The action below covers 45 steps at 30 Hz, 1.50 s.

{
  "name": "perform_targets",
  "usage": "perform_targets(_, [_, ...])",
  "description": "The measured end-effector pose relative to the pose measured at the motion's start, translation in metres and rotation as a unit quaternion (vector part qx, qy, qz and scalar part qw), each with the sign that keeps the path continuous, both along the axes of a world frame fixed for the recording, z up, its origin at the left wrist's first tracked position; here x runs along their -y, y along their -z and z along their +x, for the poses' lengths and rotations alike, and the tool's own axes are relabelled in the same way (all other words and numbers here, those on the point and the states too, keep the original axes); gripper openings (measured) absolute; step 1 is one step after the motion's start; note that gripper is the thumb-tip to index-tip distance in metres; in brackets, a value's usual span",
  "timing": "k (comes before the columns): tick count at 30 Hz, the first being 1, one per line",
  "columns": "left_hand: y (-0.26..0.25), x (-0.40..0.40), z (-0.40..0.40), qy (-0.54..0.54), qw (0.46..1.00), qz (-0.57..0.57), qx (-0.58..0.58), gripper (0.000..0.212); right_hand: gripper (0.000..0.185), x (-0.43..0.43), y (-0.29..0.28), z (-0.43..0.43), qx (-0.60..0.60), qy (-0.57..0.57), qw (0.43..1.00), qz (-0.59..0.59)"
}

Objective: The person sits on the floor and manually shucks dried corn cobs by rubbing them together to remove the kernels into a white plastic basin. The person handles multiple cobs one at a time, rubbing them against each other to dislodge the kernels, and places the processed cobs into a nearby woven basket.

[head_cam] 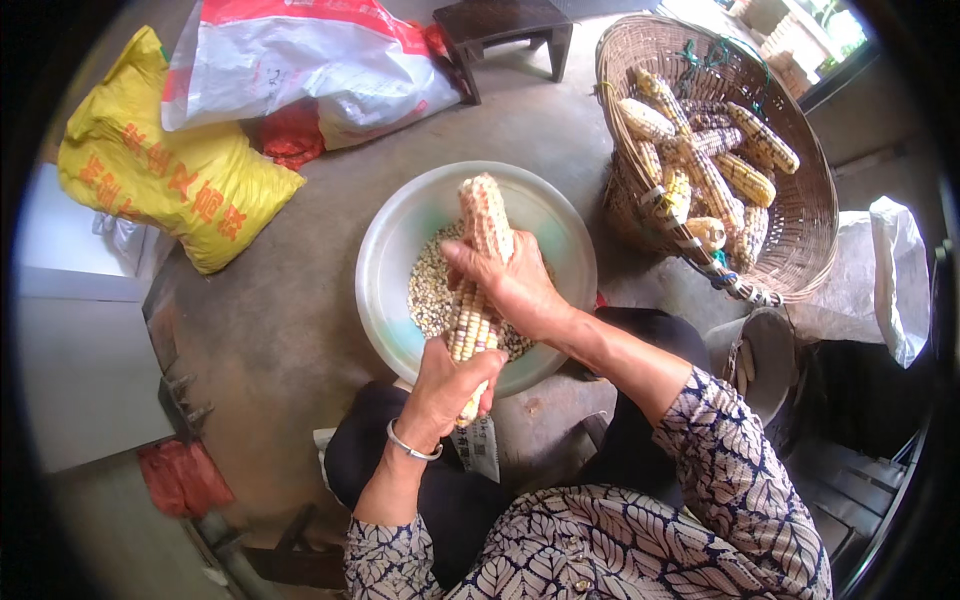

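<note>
My left hand (444,386) grips the lower end of a corn ear (472,322), whose pale yellow rows hold scattered dark kernels. Farther up, my right hand (526,289) is closed around a mostly bare, pinkish corn cob (485,214). The right fingers hide where the two meet, so I cannot tell whether cob and ear are one piece. Both are held above a wide, pale plastic basin (382,247). Loose corn kernels (431,289), yellow, white and dark, cover part of its bottom.
A wicker basket (806,225) of corn ears (709,176) stands at the upper right, a white sack (844,262) beside it. Yellow (172,165) and white-and-red (300,67) sacks lie upper left. A dark wooden stool (502,22) stands beyond the basin.
</note>
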<state>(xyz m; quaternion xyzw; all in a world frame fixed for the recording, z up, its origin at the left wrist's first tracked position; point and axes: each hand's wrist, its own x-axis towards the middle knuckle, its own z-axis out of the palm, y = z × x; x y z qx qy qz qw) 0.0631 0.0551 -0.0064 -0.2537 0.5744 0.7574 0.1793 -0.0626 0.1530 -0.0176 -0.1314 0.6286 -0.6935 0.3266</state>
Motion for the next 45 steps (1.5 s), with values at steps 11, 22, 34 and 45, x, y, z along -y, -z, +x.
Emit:
perform_targets(11, [0.004,0.011,0.003,0.004,0.999,-0.032,-0.003,0.018,0.035,0.005,0.013,-0.024,0.296,-0.124,0.932,-0.168])
perform_targets(22, [0.007,-0.009,-0.003,-0.032,0.983,-0.181,0.012,0.016,0.022,0.018,0.029,0.001,0.128,0.02,0.991,-0.033])
perform_targets(34, [0.0,0.014,0.006,-0.02,1.0,0.016,-0.012,0.022,0.031,-0.004,0.009,-0.028,0.263,-0.185,0.931,-0.17])
perform_targets(45, [0.053,-0.008,0.01,-0.01,0.865,-0.477,-0.156,0.026,0.022,0.021,0.033,-0.004,0.318,0.077,0.944,-0.042])
